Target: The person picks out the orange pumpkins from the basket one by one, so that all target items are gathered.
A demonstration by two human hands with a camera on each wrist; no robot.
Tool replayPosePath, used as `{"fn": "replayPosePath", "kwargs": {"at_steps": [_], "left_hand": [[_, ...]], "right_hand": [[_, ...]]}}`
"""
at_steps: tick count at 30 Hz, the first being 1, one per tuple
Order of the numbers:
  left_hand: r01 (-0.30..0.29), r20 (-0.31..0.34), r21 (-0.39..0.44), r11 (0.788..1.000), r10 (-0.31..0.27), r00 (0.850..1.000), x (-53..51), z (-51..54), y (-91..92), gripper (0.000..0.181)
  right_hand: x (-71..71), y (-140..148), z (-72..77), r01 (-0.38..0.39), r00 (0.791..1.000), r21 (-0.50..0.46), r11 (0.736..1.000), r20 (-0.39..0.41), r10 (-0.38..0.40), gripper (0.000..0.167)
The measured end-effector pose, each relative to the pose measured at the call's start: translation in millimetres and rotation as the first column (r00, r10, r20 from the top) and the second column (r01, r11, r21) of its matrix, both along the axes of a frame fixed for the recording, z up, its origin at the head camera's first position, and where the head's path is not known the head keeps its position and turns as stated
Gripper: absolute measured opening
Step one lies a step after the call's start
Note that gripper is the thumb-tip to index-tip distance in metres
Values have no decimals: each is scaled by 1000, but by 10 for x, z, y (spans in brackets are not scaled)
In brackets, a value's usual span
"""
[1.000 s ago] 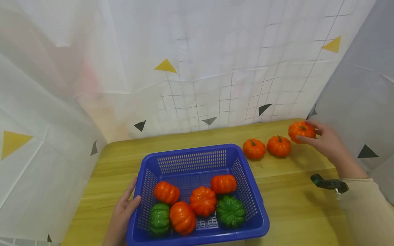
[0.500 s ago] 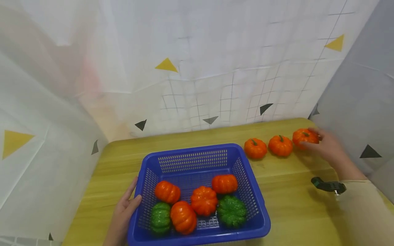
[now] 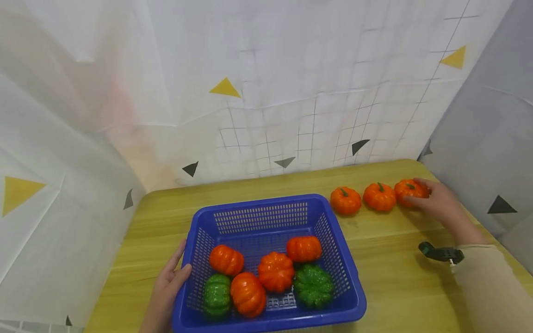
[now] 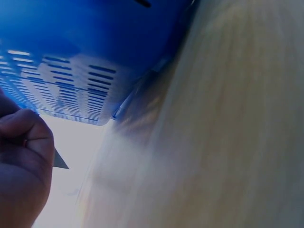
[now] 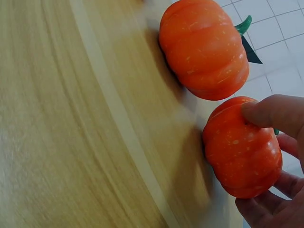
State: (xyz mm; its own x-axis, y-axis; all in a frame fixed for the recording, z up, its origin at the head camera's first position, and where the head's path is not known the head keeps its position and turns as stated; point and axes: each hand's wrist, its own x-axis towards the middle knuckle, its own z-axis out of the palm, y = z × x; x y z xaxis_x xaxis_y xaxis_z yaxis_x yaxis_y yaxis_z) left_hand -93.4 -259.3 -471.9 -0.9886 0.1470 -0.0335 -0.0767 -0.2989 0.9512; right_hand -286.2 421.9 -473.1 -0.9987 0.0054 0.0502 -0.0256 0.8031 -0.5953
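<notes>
Gripping the rightmost orange pumpkin (image 3: 405, 190)

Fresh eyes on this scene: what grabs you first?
The blue plastic basket, low in the head view's centre, holding four orange pumpkins and two green pumpkins. Then a row of three orange pumpkins right of its back corner, the rightmost pumpkin gripped by the right hand.

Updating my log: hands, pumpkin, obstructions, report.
Right hand grips rightmost glossy orange ribbed pumpkin. Left hand touches blue rectangular perforated plastic basket. No obstruction visible.
</notes>
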Motion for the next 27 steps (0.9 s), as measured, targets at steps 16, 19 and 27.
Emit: {"fn": "replayPosePath", "kwargs": {"at_steps": [16, 19, 27], "left_hand": [[-27, 18, -48, 998, 28, 999, 3, 11, 4, 58], [-42, 28, -59, 997, 44, 999, 5, 13, 9, 58], [-28, 26, -47, 998, 29, 999, 2, 14, 5, 58]], "right_hand": [[-8, 33, -34, -8, 1000, 8, 1000, 4, 8, 82], [-8, 37, -31, -12, 1000, 8, 1000, 12, 12, 82], [32, 39, -19, -30, 999, -27, 999, 16, 31, 85]]}}
